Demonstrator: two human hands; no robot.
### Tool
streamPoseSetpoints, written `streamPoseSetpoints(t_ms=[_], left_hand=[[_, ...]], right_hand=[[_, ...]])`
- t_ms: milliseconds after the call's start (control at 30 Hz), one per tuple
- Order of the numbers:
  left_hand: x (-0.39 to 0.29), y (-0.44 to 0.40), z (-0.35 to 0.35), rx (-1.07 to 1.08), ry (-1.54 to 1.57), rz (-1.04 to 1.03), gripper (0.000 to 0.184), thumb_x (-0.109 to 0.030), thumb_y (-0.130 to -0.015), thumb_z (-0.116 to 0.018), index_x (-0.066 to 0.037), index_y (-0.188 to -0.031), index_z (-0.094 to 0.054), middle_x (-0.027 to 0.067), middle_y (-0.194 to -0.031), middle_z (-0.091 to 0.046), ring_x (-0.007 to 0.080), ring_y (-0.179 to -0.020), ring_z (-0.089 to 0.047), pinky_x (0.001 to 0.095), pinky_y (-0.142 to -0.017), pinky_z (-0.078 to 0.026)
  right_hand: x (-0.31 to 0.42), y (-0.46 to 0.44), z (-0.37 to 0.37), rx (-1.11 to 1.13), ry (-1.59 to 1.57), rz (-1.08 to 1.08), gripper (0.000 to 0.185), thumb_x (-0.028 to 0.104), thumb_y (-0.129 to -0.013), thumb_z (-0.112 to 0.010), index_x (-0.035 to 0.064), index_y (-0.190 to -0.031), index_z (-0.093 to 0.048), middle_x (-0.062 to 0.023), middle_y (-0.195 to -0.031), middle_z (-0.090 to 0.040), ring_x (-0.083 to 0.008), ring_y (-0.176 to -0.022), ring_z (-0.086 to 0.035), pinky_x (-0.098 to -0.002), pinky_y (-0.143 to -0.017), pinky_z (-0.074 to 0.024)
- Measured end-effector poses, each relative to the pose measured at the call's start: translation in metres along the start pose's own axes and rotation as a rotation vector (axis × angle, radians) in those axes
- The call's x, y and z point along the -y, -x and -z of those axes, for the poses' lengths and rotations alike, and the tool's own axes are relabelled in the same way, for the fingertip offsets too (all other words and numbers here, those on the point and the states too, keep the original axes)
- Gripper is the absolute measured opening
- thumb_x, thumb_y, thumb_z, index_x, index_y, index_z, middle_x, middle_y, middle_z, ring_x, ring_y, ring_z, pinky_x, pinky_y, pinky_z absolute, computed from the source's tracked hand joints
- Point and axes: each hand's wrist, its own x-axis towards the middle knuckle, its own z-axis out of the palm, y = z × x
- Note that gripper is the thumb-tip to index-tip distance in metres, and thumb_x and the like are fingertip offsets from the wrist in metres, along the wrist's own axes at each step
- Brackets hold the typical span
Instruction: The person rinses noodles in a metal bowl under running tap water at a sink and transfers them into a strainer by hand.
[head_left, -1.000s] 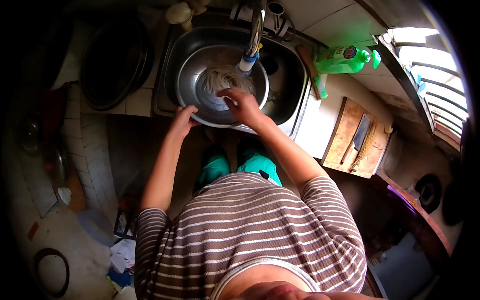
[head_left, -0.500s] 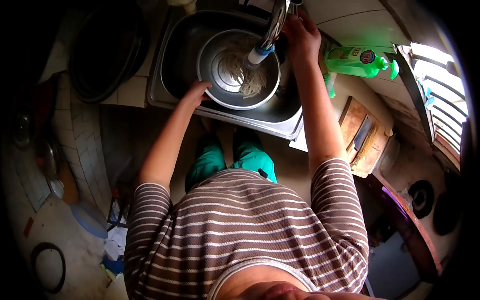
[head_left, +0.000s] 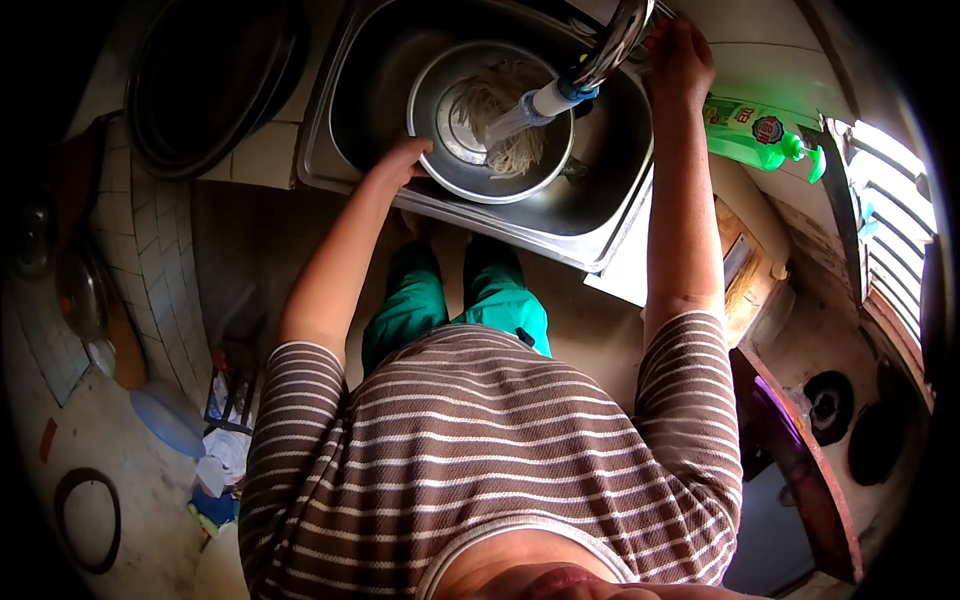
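Note:
A round metal bowl (head_left: pixel 424 84) stands in the sink, with pale noodle-like strands (head_left: pixel 515 155) inside it. My left hand (head_left: pixel 404 160) grips the bowl's near-left rim, thumb over the edge. Above the bowl hangs a chrome faucet (head_left: pixel 618 42) with a white and blue nozzle (head_left: pixel 556 98). A clear stream of water (head_left: pixel 512 122) runs from it into the bowl. At the faucet's base, my right hand (head_left: pixel 682 62) is closed around what appears to be the handle; its fingertips are partly hidden.
The steel sink (head_left: pixel 330 110) surrounds the bowl. Right of my right forearm lies a green pump bottle (head_left: pixel 745 132), and beyond it is a barred window (head_left: pixel 890 200). A wooden board (head_left: pixel 752 290) is partly behind my arm. Large dark basins (head_left: pixel 215 85) lean at the left.
Water now streams from the nozzle into the bowl; before, no clear stream showed. The view has shifted, and my right hand appears farther right. My left hand stays on the rim.

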Motion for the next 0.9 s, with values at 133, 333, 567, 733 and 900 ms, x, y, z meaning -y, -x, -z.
streamPoseSetpoints(t_ms=[133, 333, 567, 733, 900], left_hand=[[0.001, -0.003, -0.001, -0.039, -0.019, 0.004, 0.035, -0.003, -0.067, -0.056, -0.003, -0.102, -0.054, 0.0093, -0.088, -0.058, 0.0238, -0.077, -0.061, 0.0449, -0.063, -0.057], [0.005, -0.008, -0.001, -0.072, -0.033, 0.032, 0.041, -0.007, -0.074, -0.059, -0.008, -0.114, -0.05, 0.0104, -0.101, -0.059, 0.0264, -0.09, -0.061, 0.0472, -0.068, -0.055], [0.004, -0.008, -0.001, -0.18, 0.048, -0.071, 0.042, -0.01, -0.077, -0.06, -0.01, -0.117, -0.049, 0.0105, -0.104, -0.059, 0.0268, -0.09, -0.061, 0.0465, -0.068, -0.054], [0.015, -0.027, 0.009, -0.196, -0.062, -0.091, 0.042, -0.012, -0.076, -0.057, -0.011, -0.117, -0.047, 0.0123, -0.105, -0.057, 0.0277, -0.09, -0.059, 0.0423, -0.064, -0.053], [0.014, -0.022, 0.004, -0.241, -0.047, -0.098, 0.042, -0.011, -0.077, -0.055, -0.01, -0.117, -0.046, 0.0122, -0.105, -0.056, 0.0276, -0.09, -0.058, 0.0418, -0.063, -0.052]], right_hand=[[-0.001, 0.007, -0.003, -0.02, -0.031, -0.013, 0.014, 0.014, -0.09, -0.055, 0.0025, -0.099, -0.055, -0.0093, -0.081, -0.062, -0.0172, -0.068, -0.059, -0.0293, -0.058, -0.0513], [-0.008, 0.021, -0.012, 0.007, -0.131, 0.044, 0.018, 0.01, -0.09, -0.053, 0.0043, -0.107, -0.051, -0.0085, -0.079, -0.06, -0.0164, -0.067, -0.058, -0.0267, -0.058, -0.0504], [-0.008, 0.043, -0.023, -0.001, -0.084, 0.05, 0.043, 0.006, -0.087, -0.054, 0.0065, -0.127, -0.039, -0.0078, -0.08, -0.06, -0.0145, -0.067, -0.058, -0.0251, -0.056, -0.0484], [-0.007, 0.054, -0.028, 0.03, -0.055, 0.027, 0.057, 0.003, -0.085, -0.055, 0.0097, -0.135, -0.029, -0.008, -0.081, -0.06, -0.016, -0.066, -0.058, -0.0275, -0.055, -0.0477], [-0.009, 0.055, -0.024, 0.05, -0.058, 0.012, 0.063, 0.001, -0.084, -0.055, 0.0108, -0.138, -0.024, -0.009, -0.083, -0.06, -0.0179, -0.069, -0.059, -0.0312, -0.057, -0.0486]])
